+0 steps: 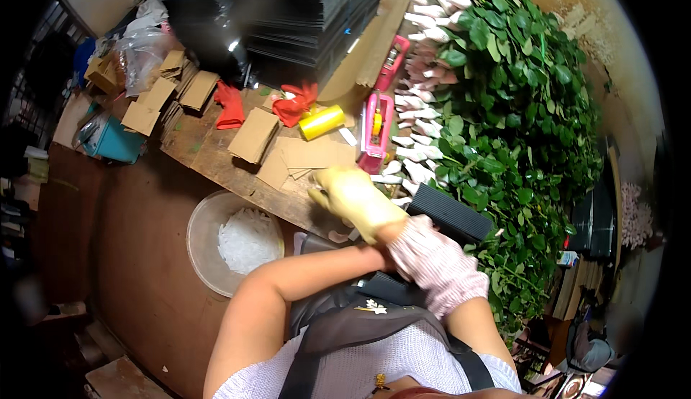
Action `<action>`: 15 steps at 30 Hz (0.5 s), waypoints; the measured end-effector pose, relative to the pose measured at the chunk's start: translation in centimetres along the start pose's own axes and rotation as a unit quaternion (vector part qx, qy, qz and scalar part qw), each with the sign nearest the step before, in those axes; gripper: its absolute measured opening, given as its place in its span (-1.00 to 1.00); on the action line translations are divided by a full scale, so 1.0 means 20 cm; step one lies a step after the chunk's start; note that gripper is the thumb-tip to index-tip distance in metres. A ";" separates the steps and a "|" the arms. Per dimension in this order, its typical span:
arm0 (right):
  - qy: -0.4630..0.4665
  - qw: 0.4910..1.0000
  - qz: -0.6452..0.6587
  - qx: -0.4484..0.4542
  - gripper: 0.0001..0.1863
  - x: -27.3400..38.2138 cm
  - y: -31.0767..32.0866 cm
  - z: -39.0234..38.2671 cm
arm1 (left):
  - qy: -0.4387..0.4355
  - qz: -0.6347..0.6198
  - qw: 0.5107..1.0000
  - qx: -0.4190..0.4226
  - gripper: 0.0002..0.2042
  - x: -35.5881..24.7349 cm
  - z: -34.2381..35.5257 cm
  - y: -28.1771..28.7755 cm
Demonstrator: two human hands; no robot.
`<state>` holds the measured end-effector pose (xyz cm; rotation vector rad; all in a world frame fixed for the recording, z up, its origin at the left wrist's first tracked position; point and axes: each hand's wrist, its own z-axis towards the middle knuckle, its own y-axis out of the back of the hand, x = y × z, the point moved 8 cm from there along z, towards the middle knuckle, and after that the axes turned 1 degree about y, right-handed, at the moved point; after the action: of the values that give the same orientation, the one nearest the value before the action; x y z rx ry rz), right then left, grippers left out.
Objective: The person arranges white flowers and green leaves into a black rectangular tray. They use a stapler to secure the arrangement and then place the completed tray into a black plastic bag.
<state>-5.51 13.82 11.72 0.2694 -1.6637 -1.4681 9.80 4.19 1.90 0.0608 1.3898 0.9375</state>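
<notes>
My right hand (360,201), in a pale yellow glove below a striped sleeve, reaches over the front of the wooden table. Its fingertips are beside the flat brown cardboard pieces (317,152); blur hides whether they grip any. My bare left forearm (324,273) crosses under the right sleeve, and the left hand is hidden behind it. Right of the right glove lies a black ribbed cardboard piece (452,213), against a large pile of leafy flower stems (518,118). Their heads, in whitish sleeves (421,115), point left.
Two pink tape dispensers (376,129) stand beside the flowers. A yellow roll (322,122), red cloth-like pieces (294,102) and a cardboard stack (253,135) lie left of them. Black sheets (288,25) are piled behind. Below the table edge stands a round bin (204,248) holding white scraps.
</notes>
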 end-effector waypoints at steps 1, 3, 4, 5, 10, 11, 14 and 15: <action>-0.001 0.999 -0.028 -0.025 -0.69 -0.08 -0.11 0.13 | 0.069 -0.128 0.989 0.024 -0.29 0.02 0.03 0.02; -0.038 0.990 -0.136 0.005 -0.67 -0.20 -0.25 0.31 | 0.128 -0.240 0.962 0.018 -0.38 0.05 0.05 0.00; -0.029 0.982 -0.188 -0.001 -0.64 -0.24 -0.32 0.34 | 0.080 -0.203 0.976 -0.013 -0.41 0.08 0.05 -0.06; -0.022 0.975 -0.220 0.009 -0.66 -0.24 -0.37 0.35 | 0.037 -0.176 0.982 -0.051 -0.44 0.11 0.04 -0.11; 0.092 0.967 -0.239 0.006 -0.84 -0.25 -0.45 0.27 | 0.026 -0.063 0.997 -0.036 -0.36 0.09 0.02 -0.09; 0.092 0.971 -0.217 -0.030 -0.86 -0.22 -0.35 0.22 | 0.031 -0.040 0.998 -0.031 -0.33 0.08 0.02 -0.08; 0.071 0.980 -0.153 -0.106 -0.90 -0.04 0.05 0.12 | 0.048 0.000 0.998 -0.029 -0.24 0.12 0.01 -0.04; 0.053 0.983 -0.145 -0.095 -0.88 -0.05 0.08 0.09 | 0.061 -0.142 0.988 -0.018 -0.25 0.14 0.01 -0.02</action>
<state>-5.65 16.20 12.87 0.4908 -1.4294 -1.7837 9.90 5.77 -0.52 -0.2205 1.4487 0.7372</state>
